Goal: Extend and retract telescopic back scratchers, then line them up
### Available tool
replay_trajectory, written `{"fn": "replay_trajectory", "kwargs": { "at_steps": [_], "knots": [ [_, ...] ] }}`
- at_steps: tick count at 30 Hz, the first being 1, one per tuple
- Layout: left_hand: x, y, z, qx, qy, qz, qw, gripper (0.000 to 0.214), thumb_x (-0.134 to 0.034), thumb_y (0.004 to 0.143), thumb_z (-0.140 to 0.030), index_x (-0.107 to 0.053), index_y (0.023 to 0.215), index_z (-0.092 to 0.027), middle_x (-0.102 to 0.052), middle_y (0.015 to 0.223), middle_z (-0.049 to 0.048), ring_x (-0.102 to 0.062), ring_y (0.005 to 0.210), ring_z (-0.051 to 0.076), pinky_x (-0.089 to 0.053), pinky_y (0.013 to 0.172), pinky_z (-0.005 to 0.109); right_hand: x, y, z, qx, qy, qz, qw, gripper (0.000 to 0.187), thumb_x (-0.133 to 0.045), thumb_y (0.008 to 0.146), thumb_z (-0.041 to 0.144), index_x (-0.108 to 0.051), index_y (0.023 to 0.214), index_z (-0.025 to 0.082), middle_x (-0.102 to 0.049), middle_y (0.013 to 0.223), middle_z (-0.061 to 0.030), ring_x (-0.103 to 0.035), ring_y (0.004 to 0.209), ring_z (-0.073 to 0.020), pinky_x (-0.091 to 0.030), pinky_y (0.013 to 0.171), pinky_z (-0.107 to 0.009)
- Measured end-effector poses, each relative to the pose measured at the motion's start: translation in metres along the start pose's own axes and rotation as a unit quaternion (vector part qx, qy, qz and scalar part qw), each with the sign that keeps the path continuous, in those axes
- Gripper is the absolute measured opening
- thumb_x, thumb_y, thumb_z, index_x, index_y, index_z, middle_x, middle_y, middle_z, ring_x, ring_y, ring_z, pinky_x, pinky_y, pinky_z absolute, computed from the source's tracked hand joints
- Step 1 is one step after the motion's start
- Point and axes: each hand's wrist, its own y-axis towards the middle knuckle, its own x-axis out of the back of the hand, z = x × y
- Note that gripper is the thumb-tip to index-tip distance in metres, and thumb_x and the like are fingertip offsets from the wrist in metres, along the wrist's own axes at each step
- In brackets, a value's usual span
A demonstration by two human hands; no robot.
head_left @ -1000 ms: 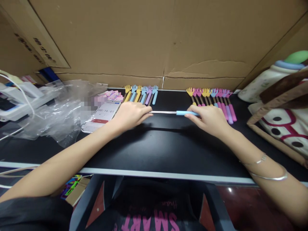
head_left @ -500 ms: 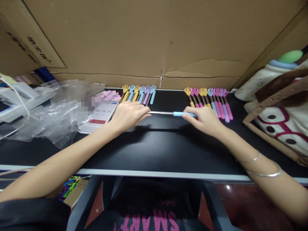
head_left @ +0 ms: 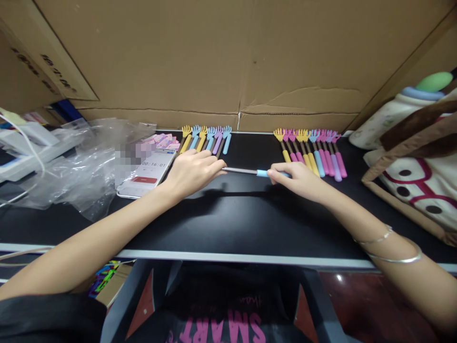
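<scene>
A back scratcher (head_left: 243,170) with a metal rod and light blue handle spans the gap between my hands above the table. My left hand (head_left: 196,172) is closed round its left end, hiding whatever is there. On the blue handle, my right hand (head_left: 294,177) is closed with thumb and fingers. Behind my left hand lies a row of claw-headed back scratchers (head_left: 203,138) in yellow, blue and purple. Another row of back scratchers (head_left: 323,159), yellow, pink, blue and purple, lies behind and right of my right hand.
A phone (head_left: 147,175) showing a timer lies left of my left hand, beside clear plastic bags (head_left: 82,166). Cardboard (head_left: 214,57) walls the back of the black table (head_left: 228,224). At the right are a bottle (head_left: 389,112) and a cloth bag (head_left: 417,186).
My right hand has shifted slightly left along the handle, covering more of it. My left hand has barely moved, and the scratcher stays between both hands.
</scene>
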Motion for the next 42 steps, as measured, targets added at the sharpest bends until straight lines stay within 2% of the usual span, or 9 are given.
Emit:
{"fn": "replay_trajectory", "kwargs": {
  "at_steps": [4, 7, 14, 20, 26, 31, 37, 42],
  "knots": [
    [-0.001, -0.001, -0.002, 0.004, -0.014, -0.011, 1.000, 0.035, -0.035, 0.098, -0.039, -0.067, 0.101, -0.026, -0.069, 0.075, 0.0032, -0.061, 0.074, 0.016, -0.033, 0.059, 0.028, -0.002, 0.000, -0.002, -0.014, -0.015, -0.008, 1.000, 0.046, -0.038, 0.087, 0.054, -0.057, 0.064, 0.019, -0.052, 0.057, 0.0019, -0.046, 0.055, -0.0116, -0.032, 0.057, -0.026],
    [-0.001, -0.002, -0.002, 0.008, -0.051, 0.004, 0.999, 0.032, -0.038, 0.097, -0.039, -0.065, 0.108, -0.029, -0.068, 0.072, 0.0028, -0.062, 0.070, 0.016, -0.033, 0.056, 0.026, -0.001, -0.001, -0.001, -0.012, -0.023, -0.012, 1.000, 0.045, -0.040, 0.087, 0.054, -0.058, 0.064, 0.019, -0.052, 0.056, 0.0022, -0.045, 0.053, -0.0112, -0.031, 0.056, -0.025],
    [-0.002, 0.000, 0.002, 0.008, -0.097, 0.061, 0.993, 0.035, -0.038, 0.096, -0.044, -0.065, 0.110, -0.028, -0.072, 0.083, 0.0024, -0.066, 0.072, 0.016, -0.033, 0.055, 0.023, -0.001, 0.000, -0.001, -0.007, -0.041, -0.016, 0.999, 0.044, -0.043, 0.085, 0.054, -0.061, 0.064, 0.020, -0.053, 0.054, 0.0027, -0.043, 0.050, -0.0102, -0.029, 0.053, -0.024],
    [-0.001, 0.000, 0.003, 0.034, -0.141, 0.084, 0.986, 0.036, -0.037, 0.096, -0.046, -0.064, 0.114, -0.031, -0.073, 0.095, 0.0017, -0.067, 0.080, 0.016, -0.035, 0.058, 0.022, -0.005, -0.003, -0.004, 0.007, -0.103, -0.094, 0.990, 0.046, -0.042, 0.085, 0.059, -0.066, 0.070, 0.022, -0.052, 0.050, 0.0027, -0.043, 0.046, -0.0105, -0.026, 0.050, -0.024],
    [0.002, 0.002, 0.001, 0.072, -0.201, 0.135, 0.968, 0.034, -0.040, 0.094, -0.046, -0.064, 0.115, -0.034, -0.070, 0.076, -0.0012, -0.063, 0.068, 0.015, -0.031, 0.057, 0.021, -0.005, -0.006, -0.007, 0.040, -0.218, -0.159, 0.962, 0.061, -0.031, 0.085, 0.070, -0.068, 0.072, 0.024, -0.052, 0.047, 0.0002, -0.046, 0.046, -0.0122, -0.023, 0.048, -0.025],
    [0.004, 0.004, 0.001, 0.077, -0.302, 0.156, 0.937, 0.032, -0.043, 0.093, -0.044, -0.067, 0.111, -0.032, -0.068, 0.070, -0.0039, -0.057, 0.061, 0.011, -0.032, 0.059, 0.019, -0.005, -0.009, -0.003, 0.071, -0.281, -0.194, 0.937, 0.062, -0.029, 0.086, 0.069, -0.068, 0.073, 0.022, -0.058, 0.053, -0.0018, -0.051, 0.051, -0.0127, -0.022, 0.048, -0.025],
    [0.004, 0.004, 0.004, 0.078, -0.359, 0.184, 0.912, 0.030, -0.045, 0.092, -0.042, -0.067, 0.110, -0.032, -0.066, 0.064, -0.0054, -0.057, 0.061, 0.011, -0.034, 0.060, 0.019, -0.005, -0.011, 0.001, 0.080, -0.286, -0.196, 0.934, 0.059, -0.034, 0.087, 0.067, -0.068, 0.072, 0.022, -0.059, 0.053, -0.0016, -0.053, 0.052, -0.0124, -0.022, 0.048, -0.025],
    [0.004, 0.004, 0.002, 0.084, -0.311, 0.157, 0.934, 0.032, -0.045, 0.092, -0.047, -0.068, 0.107, -0.032, -0.072, 0.079, -0.0045, -0.062, 0.069, 0.013, -0.034, 0.061, 0.019, -0.009, -0.010, 0.003, 0.047, -0.233, -0.205, 0.950, 0.060, -0.034, 0.085, 0.069, -0.069, 0.072, 0.023, -0.053, 0.047, -0.0004, -0.047, 0.046, -0.0117, -0.022, 0.047, -0.025]
  ]
}}
